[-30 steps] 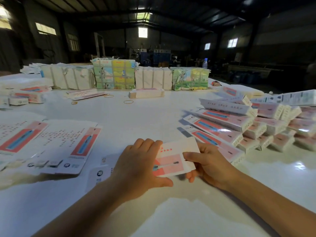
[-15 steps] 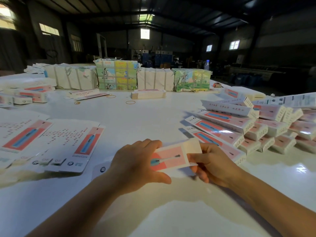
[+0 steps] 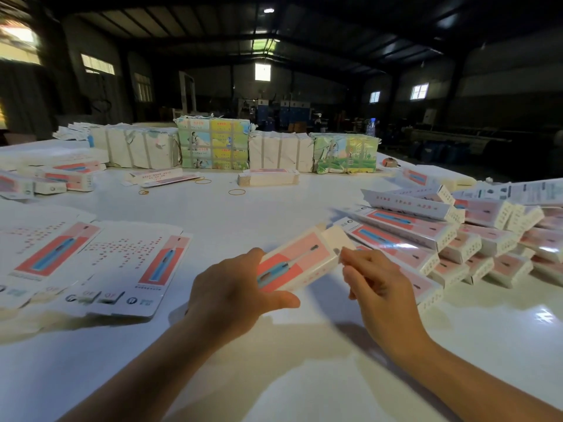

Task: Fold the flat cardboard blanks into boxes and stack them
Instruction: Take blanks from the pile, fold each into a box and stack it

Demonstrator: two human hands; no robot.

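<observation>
My left hand (image 3: pixel 234 290) grips the near end of a small pink-and-white toothbrush box (image 3: pixel 300 260), fingers over the top and thumb underneath. The box is tilted, its far end raised toward the right, with a white end flap (image 3: pixel 336 239) standing open. My right hand (image 3: pixel 377 287) pinches at that far end with curled fingers. A pile of folded boxes (image 3: pixel 441 236) lies stacked in overlapping rows to the right. Flat printed blanks (image 3: pixel 128 263) lie spread on the white table (image 3: pixel 274 214) to the left.
Bound bundles of blanks (image 3: pixel 213 144) stand in a row along the table's far side. A short stack of flats (image 3: pixel 268 178) and loose rubber bands (image 3: pixel 237 192) lie mid-table. More boxes (image 3: pixel 70 175) sit at the far left. A water bottle (image 3: pixel 370 127) stands behind.
The blank has taken box shape and its right end has risen. My right hand has shifted from holding the edge to pinching at the end flap.
</observation>
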